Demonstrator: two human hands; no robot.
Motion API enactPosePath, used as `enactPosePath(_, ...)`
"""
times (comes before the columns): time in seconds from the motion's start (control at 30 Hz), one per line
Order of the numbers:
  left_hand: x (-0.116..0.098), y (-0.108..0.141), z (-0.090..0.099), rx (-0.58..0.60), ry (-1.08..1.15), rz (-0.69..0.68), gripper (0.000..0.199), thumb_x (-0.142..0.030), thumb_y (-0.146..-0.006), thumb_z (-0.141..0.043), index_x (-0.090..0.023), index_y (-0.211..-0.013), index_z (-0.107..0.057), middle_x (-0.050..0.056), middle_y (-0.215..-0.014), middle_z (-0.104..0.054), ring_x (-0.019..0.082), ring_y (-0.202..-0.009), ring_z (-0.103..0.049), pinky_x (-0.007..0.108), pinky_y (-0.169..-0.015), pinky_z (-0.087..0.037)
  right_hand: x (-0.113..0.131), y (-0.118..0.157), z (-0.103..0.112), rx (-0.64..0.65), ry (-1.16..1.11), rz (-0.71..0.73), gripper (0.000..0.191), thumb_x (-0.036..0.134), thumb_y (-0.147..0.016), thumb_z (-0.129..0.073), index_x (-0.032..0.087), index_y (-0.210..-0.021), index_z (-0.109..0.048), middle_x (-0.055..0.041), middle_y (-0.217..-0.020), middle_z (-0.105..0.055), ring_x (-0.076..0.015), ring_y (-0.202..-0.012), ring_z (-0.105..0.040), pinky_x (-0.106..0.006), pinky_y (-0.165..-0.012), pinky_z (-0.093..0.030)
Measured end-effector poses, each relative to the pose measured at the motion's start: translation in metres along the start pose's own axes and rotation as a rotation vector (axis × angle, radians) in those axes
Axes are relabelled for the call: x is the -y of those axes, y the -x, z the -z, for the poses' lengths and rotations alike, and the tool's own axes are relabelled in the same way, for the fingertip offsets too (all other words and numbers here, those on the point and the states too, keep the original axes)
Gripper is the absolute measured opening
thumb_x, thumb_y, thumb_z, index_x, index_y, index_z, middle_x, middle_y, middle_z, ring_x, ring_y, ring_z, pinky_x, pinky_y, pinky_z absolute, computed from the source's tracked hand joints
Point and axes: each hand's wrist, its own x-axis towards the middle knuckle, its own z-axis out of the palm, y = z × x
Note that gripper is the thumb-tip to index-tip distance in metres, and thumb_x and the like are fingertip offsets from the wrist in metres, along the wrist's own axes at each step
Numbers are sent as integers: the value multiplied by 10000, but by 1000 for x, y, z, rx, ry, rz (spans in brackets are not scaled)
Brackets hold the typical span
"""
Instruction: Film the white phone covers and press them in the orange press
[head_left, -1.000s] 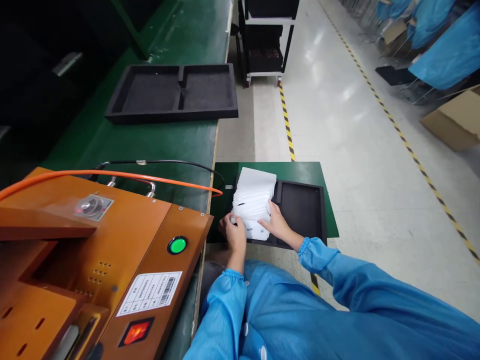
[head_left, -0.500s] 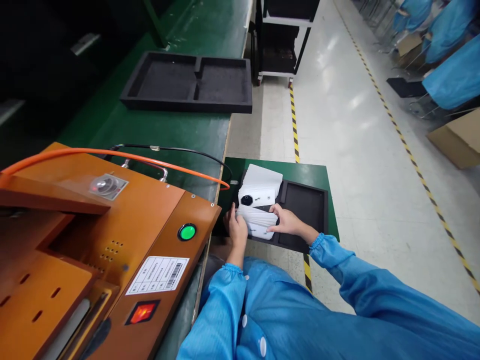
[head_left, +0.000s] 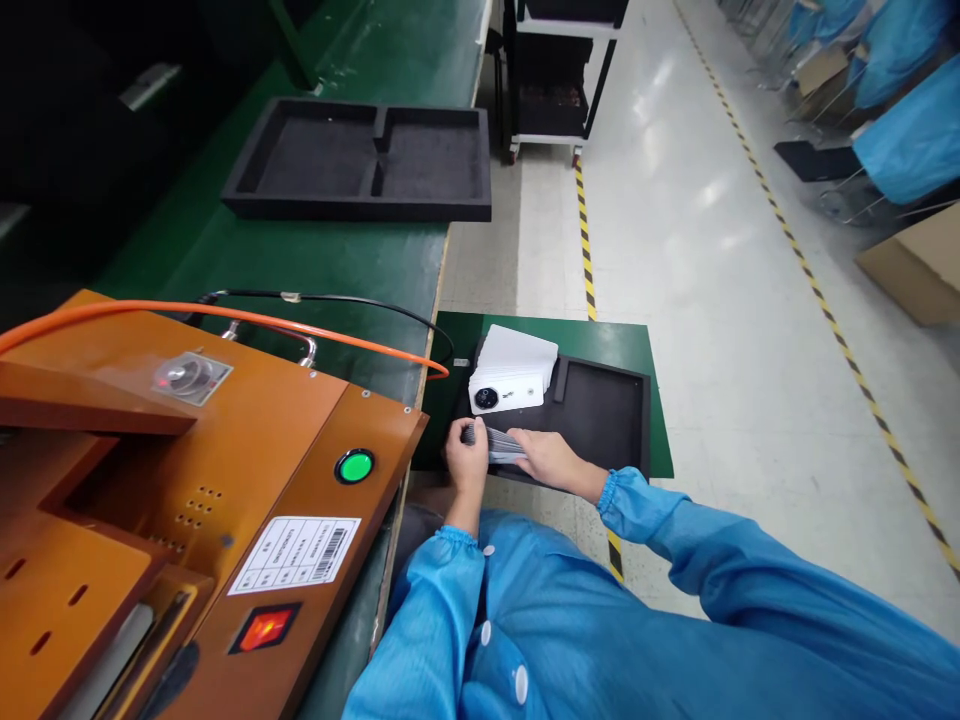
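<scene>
My left hand (head_left: 466, 458) is wrapped round the left end of a stack of thin white panels (head_left: 502, 446). At the stack's other end my right hand (head_left: 549, 460) has its fingers closed on the panels. The stack is raised on edge, its layered edges showing, over the near left part of a black tray (head_left: 643, 425). Behind it a fanned pile of white panels (head_left: 517, 360) lies in the tray; the front panel has a round black camera-like area at its left.
An orange machine (head_left: 300, 440) with a green button and red switch stands on the green bench (head_left: 375, 250) at left. Beyond it lies another black tray (head_left: 360, 210). An orange hose (head_left: 330, 335) crosses the bench. A wheeled rack (head_left: 555, 138) stands behind.
The held stack has been tilted up, from lying with white faces showing to layered edges showing. My right hand has moved left with it, and its fingers now close over the stack's end.
</scene>
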Motion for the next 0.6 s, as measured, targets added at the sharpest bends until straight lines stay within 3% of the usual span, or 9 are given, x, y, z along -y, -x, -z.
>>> enactPosePath(0.2,-9,-7,-11,-37,77,-35,330,-400,-975,-606,-178,-1219,-627,90,-1230,-651,208,-1057,-653,434,-923,-569,-21,-16,18,-12,74,31,443,197,-1003,-478,171,-1444,-444,-151,-1206,-662,-260,-1109,-639,-398,-973,-474)
enactPosePath(0.4,-8,-15,-22,-24,132,-20,347,-395,-977,-603,-189,-1257,-615,100,-1291,-630,228,-1127,-635,465,-972,-550,-22,-31,21,26,134,43,668,347,-876,-722,183,-1453,-427,-157,-1256,-639,-304,-1132,-626,-408,-957,-475)
enactPosePath(0.6,-4,-51,-21,74,139,32,372,-395,-978,-603,-201,-1296,-597,106,-1329,-611,230,-1132,-633,464,-970,-554,-18,-52,16,52,178,-61,403,347,-907,-681,162,-1239,-547,-163,-1086,-695,-304,-1003,-672,-375,-875,-491)
